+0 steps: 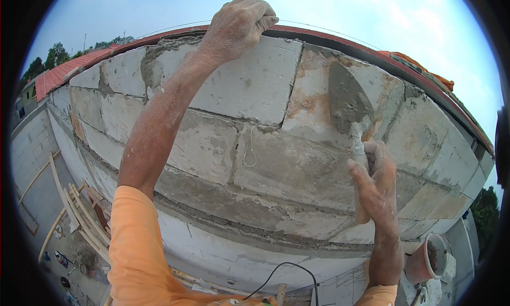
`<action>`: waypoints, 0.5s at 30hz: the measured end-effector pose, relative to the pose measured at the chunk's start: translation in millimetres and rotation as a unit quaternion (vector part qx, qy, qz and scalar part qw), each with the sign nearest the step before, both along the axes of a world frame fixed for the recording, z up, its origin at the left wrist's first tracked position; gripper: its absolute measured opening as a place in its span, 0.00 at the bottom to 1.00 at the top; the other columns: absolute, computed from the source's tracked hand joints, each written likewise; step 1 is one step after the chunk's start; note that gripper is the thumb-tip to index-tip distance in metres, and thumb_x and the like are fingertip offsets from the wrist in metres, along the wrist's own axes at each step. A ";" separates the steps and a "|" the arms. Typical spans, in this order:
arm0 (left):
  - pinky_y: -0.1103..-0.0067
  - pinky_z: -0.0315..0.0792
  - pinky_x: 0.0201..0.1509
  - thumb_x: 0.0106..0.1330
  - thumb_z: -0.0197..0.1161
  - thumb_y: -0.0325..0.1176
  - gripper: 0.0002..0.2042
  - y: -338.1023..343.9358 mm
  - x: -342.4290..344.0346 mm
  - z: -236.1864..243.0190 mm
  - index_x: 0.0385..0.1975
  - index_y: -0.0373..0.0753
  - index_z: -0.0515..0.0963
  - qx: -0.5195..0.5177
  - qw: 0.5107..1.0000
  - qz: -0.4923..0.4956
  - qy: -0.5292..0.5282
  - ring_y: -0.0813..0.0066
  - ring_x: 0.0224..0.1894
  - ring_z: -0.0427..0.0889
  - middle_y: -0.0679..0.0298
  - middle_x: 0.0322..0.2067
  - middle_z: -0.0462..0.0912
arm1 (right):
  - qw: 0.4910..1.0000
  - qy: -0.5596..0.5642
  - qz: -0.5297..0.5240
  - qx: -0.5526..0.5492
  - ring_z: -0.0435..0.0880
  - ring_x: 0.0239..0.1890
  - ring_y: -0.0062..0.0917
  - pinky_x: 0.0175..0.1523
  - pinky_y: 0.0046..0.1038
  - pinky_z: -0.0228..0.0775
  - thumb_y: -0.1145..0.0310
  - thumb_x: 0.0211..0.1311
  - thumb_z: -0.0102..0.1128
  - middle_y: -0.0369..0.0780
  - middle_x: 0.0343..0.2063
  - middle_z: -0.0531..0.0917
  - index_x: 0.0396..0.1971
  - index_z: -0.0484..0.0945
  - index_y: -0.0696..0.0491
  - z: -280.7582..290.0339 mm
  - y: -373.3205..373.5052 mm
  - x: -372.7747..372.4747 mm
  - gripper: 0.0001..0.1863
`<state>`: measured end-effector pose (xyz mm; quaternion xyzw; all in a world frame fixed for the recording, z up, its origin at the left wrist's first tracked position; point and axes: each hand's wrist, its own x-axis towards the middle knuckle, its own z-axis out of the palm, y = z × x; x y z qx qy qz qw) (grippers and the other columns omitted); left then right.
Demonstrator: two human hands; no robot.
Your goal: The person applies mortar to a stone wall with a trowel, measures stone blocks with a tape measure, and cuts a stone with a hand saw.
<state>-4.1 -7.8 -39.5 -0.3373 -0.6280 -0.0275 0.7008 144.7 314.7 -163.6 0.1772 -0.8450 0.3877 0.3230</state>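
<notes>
Raised to the top of a wall of pale blocks (249, 88), my left hand (241, 21) has its fingers curled closed just above the red roof edge (329, 38). Whatever it pinches, if anything, is hidden. My right hand (381, 186) is wrapped round the handle of a pointed trowel (348, 96). The trowel's blade points up in front of the blocks and is coated with grey mortar. Between the two hands, a small loop of pale string (249, 153) hangs against the wall. Smeared mortar marks several joints.
A bucket (418, 266) stained with mortar stands at the lower right. Bamboo poles (87, 221) slant at the lower left, far below, with scattered items on the ground. A black cable (289, 263) curves up near my body. Red roofing (69, 74) runs off to the left.
</notes>
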 end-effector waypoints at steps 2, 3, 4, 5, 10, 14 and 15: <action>0.72 0.76 0.44 0.71 0.58 0.39 0.11 0.8 -7.5 -5.4 0.36 0.39 0.81 0.016 1.000 -0.011 -0.002 0.72 0.38 0.78 0.65 0.29 0.82 | 0.999 -0.004 0.022 0.029 0.76 0.36 0.19 0.44 0.28 0.71 0.70 0.63 0.62 0.38 0.32 0.77 0.41 0.73 0.60 18.5 -10.9 -12.8 0.12; 0.72 0.76 0.44 0.71 0.58 0.39 0.11 3.5 -5.4 -2.6 0.36 0.39 0.81 0.013 1.000 -0.013 0.001 0.72 0.38 0.78 0.65 0.29 0.82 | 0.999 -0.015 0.034 0.007 0.76 0.36 0.19 0.43 0.26 0.71 0.70 0.63 0.62 0.37 0.32 0.77 0.41 0.73 0.60 24.6 -10.7 -19.4 0.12; 0.72 0.76 0.45 0.71 0.58 0.40 0.11 5.9 -3.8 -0.2 0.36 0.39 0.81 0.015 1.000 -0.011 0.000 0.72 0.38 0.78 0.65 0.30 0.82 | 0.998 -0.027 0.047 -0.015 0.75 0.36 0.18 0.43 0.25 0.70 0.70 0.63 0.62 0.37 0.32 0.77 0.42 0.73 0.59 27.6 -8.7 -21.3 0.12; 0.73 0.76 0.46 0.72 0.58 0.40 0.11 3.0 -3.6 -0.5 0.36 0.39 0.81 0.016 1.000 -0.002 -0.004 0.72 0.39 0.79 0.65 0.30 0.82 | 0.998 -0.028 0.052 -0.018 0.75 0.36 0.18 0.43 0.25 0.70 0.70 0.63 0.62 0.37 0.32 0.77 0.42 0.73 0.59 23.7 -6.7 -21.6 0.12; 0.73 0.76 0.47 0.72 0.58 0.39 0.10 2.6 -5.9 -3.7 0.37 0.39 0.81 0.007 1.000 0.023 -0.013 0.71 0.40 0.79 0.65 0.31 0.82 | 0.988 -0.011 -0.001 -0.153 0.73 0.33 0.16 0.40 0.23 0.68 0.69 0.62 0.62 0.34 0.31 0.76 0.42 0.74 0.58 -22.8 39.5 -8.5 0.13; 0.73 0.77 0.48 0.72 0.58 0.38 0.10 8.7 -4.5 -6.8 0.39 0.40 0.82 0.013 1.000 0.003 0.008 0.70 0.43 0.80 0.64 0.35 0.84 | 0.986 -0.002 -0.015 -0.169 0.73 0.33 0.15 0.40 0.22 0.67 0.68 0.62 0.63 0.33 0.30 0.75 0.43 0.73 0.59 -55.7 56.4 7.6 0.14; 0.73 0.77 0.48 0.72 0.58 0.38 0.10 5.1 -1.1 -8.4 0.39 0.40 0.82 0.016 1.000 0.012 0.008 0.70 0.43 0.80 0.64 0.35 0.84 | 0.986 -0.004 -0.006 -0.166 0.73 0.33 0.15 0.40 0.22 0.67 0.68 0.62 0.63 0.33 0.30 0.75 0.43 0.73 0.59 -62.6 54.9 8.2 0.14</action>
